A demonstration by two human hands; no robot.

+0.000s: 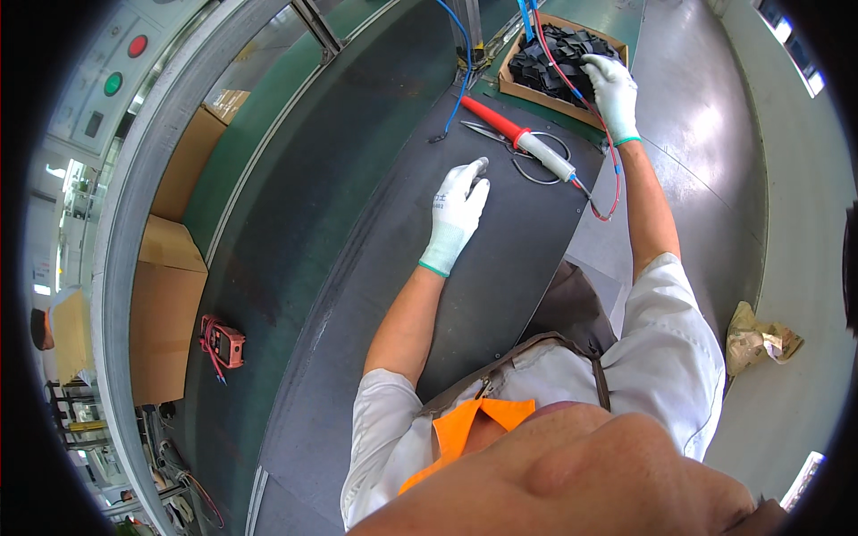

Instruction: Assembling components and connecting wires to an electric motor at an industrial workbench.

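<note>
My right hand (613, 91), in a white glove with a green cuff, reaches over the right side of a cardboard tray (550, 104) heaped with flat black pieces (552, 64). Its fingers are bent together against the pile, and whatever lies between the tips is hidden. My left hand (458, 210), gloved alike, rests above the dark work surface (393, 259) with thumb and forefinger apart and nothing visible in it. Between the hands lie a red and white handled probe (518, 136) with a cable, and a pair of scissors (536, 161) partly beneath it.
A red and blue cable (617, 192) loops beside my right forearm. A blue wire (460, 100) hangs near a metal post. To the left are a red meter (223, 343) with leads, cardboard boxes (170, 313) and a curved metal frame (114, 268). A crumpled brown bag (755, 342) lies at right.
</note>
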